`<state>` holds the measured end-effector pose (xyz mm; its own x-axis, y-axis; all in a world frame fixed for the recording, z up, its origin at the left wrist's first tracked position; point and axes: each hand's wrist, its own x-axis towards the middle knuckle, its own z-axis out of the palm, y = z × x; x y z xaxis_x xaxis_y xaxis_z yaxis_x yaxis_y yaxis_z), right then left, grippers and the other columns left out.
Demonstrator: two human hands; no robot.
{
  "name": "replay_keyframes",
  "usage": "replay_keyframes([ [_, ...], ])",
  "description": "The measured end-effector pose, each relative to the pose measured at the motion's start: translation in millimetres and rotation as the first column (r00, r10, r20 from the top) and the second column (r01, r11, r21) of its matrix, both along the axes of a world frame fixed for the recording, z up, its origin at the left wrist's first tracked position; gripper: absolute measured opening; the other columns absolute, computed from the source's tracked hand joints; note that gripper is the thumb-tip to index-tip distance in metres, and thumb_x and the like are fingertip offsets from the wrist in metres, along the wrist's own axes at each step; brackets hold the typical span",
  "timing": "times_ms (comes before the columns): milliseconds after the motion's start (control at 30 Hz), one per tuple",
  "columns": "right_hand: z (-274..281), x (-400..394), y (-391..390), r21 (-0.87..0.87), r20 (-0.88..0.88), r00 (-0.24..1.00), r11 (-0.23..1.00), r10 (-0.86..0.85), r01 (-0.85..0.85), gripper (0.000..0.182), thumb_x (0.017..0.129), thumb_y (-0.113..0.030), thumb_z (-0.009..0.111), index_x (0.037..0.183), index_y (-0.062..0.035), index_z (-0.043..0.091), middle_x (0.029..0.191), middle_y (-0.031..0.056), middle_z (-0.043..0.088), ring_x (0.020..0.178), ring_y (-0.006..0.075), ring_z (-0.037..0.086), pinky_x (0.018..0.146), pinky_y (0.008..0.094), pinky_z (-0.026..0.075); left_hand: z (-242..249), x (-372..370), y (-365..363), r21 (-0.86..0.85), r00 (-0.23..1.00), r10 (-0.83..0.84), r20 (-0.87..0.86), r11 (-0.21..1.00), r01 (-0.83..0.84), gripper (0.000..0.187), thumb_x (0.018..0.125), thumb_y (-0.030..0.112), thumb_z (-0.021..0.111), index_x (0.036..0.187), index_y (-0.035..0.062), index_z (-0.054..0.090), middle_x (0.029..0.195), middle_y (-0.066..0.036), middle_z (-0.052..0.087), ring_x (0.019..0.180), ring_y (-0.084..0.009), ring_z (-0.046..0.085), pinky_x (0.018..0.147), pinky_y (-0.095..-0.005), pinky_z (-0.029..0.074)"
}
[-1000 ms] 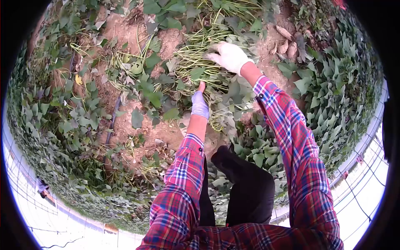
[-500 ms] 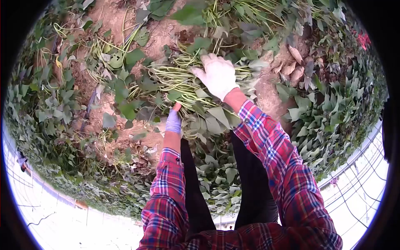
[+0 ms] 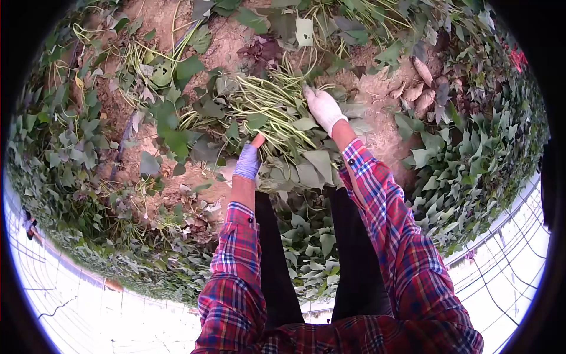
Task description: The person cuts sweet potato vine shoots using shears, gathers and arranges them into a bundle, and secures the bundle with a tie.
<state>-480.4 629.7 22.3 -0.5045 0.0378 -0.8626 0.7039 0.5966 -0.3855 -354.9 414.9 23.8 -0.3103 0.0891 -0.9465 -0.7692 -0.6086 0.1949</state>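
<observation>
A thick bundle of green leafy vine stems [image 3: 271, 109] lies in front of me, the leaves hanging from its near side. My left hand [image 3: 249, 158], in a pale purple glove with a bare thumb tip showing, grips the bundle's near left edge; its other fingers are hidden beneath the stems. At the right end, my right hand [image 3: 324, 109] in a white glove is closed round the stems, fingertips partly out of sight among them. Broad grey-green leaves [image 3: 318, 165] droop between my two wrists.
Reddish soil [image 3: 377, 94] shows around the bundle, with dry brown leaves [image 3: 421, 97] on the right. More cut stems [image 3: 359, 15] lie at the top. Dense leafy plants [image 3: 466, 159] line both sides. A thin dark hose [image 3: 124, 144] runs along the left soil.
My right hand has moved from lying over the top of the bundle to its right end, and its fingers have closed. My left hand has shifted slightly right and up.
</observation>
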Motion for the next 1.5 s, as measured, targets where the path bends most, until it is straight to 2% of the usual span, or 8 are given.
replay_keyframes([
  [67, -18, 21, 34, -0.054, 0.015, 0.987, 0.985, 0.163, -0.162, 0.047, 0.098, -0.033, 0.039, 0.117, 0.0062, 0.054, 0.112, 0.0210, 0.061, 0.108, 0.0318, 0.057, 0.090, 0.0356, 0.041, 23, -6, 10, 0.006, 0.986, -0.166, 0.002, 0.986, 0.166, 0.052, 0.075, 0.021, 0.077, 0.119, 0.0023, 0.057, 0.112, -0.005, 0.061, 0.098, -0.0142, 0.058, 0.087, -0.0299, 0.046],
  [167, 19, 66, 94, -0.221, 0.214, 0.920, 0.901, -0.329, 0.374, 0.039, 0.098, -0.025, 0.039, 0.125, 0.0008, 0.050, 0.114, 0.0107, 0.061, 0.103, 0.0221, 0.059, 0.088, 0.0340, 0.047, 101, -31, 50, -0.100, 0.919, -0.264, -0.292, 0.964, 0.245, 0.047, 0.074, 0.013, 0.078, 0.113, -0.0034, 0.058, 0.097, -0.005, 0.065, 0.080, -0.0142, 0.061, 0.077, -0.0306, 0.053],
  [233, -60, 208, 229, -0.417, 0.463, 0.586, 0.419, -0.665, 0.806, 0.040, 0.099, -0.025, 0.037, 0.132, -0.0027, 0.046, 0.118, 0.0081, 0.059, 0.105, 0.0200, 0.058, 0.090, 0.0343, 0.050, 154, -46, 88, -0.296, 0.774, -0.573, -0.270, 0.814, 0.499, 0.054, 0.068, 0.021, 0.081, 0.111, -0.0027, 0.057, 0.094, -0.009, 0.065, 0.079, -0.0198, 0.063, 0.071, -0.0329, 0.053],
  [333, 99, 157, 175, -0.270, 0.435, 0.528, 0.454, -0.729, 0.849, 0.039, 0.098, -0.022, 0.039, 0.132, -0.0027, 0.046, 0.119, 0.0082, 0.058, 0.105, 0.0197, 0.058, 0.090, 0.0335, 0.050, 248, -56, 145, -0.725, 0.435, -0.880, -0.189, 0.424, 0.543, 0.079, 0.055, 0.046, 0.086, 0.108, -0.0039, 0.055, 0.092, -0.016, 0.064, 0.082, -0.0302, 0.062, 0.074, -0.0375, 0.050],
  [533, 221, 180, 176, -0.358, 0.465, 0.411, 0.258, -0.784, 0.897, 0.039, 0.096, -0.018, 0.043, 0.132, -0.0026, 0.046, 0.121, 0.0084, 0.057, 0.105, 0.0191, 0.058, 0.090, 0.0320, 0.049, 347, -49, 195, -0.801, 0.251, -0.908, -0.335, 0.414, 0.432, 0.080, 0.051, 0.052, 0.085, 0.101, -0.0036, 0.057, 0.092, -0.018, 0.060, 0.077, -0.0317, 0.060, 0.071, -0.0380, 0.050],
  [1167, 394, 147, 372, -0.652, 0.406, 0.188, -0.139, -0.894, 0.746, 0.030, 0.097, -0.018, 0.041, 0.120, -0.0032, 0.055, 0.111, 0.0109, 0.062, 0.096, 0.0185, 0.062, 0.085, 0.0338, 0.052, 516, -109, 349, -0.184, 0.584, -0.549, -0.598, 0.803, 0.567, 0.033, 0.074, 0.005, 0.076, 0.104, -0.0003, 0.063, 0.091, -0.004, 0.066, 0.078, -0.0104, 0.061, 0.073, -0.0273, 0.051],
  [1400, 491, -61, 358, -0.212, 0.535, -0.029, -0.168, -0.844, 0.963, 0.031, 0.098, -0.018, 0.036, 0.118, -0.0013, 0.052, 0.101, 0.0110, 0.063, 0.084, 0.0202, 0.062, 0.077, 0.0344, 0.053, 473, -191, 354, -0.120, 0.729, -0.586, -0.355, 0.802, 0.586, 0.041, 0.073, 0.005, 0.077, 0.110, 0.0028, 0.059, 0.096, -0.003, 0.062, 0.078, -0.0120, 0.059, 0.072, -0.0278, 0.051],
  [1500, 456, -99, 369, -0.412, 0.382, 0.452, 0.290, -0.806, 0.864, 0.034, 0.097, -0.020, 0.043, 0.124, -0.0012, 0.048, 0.110, 0.0089, 0.059, 0.090, 0.0177, 0.060, 0.080, 0.0327, 0.052, 477, -217, 353, 0.008, 0.886, -0.272, -0.375, 0.955, 0.296, 0.041, 0.072, 0.003, 0.076, 0.110, 0.0036, 0.060, 0.096, -0.004, 0.062, 0.083, -0.0131, 0.059, 0.078, -0.0278, 0.050],
])
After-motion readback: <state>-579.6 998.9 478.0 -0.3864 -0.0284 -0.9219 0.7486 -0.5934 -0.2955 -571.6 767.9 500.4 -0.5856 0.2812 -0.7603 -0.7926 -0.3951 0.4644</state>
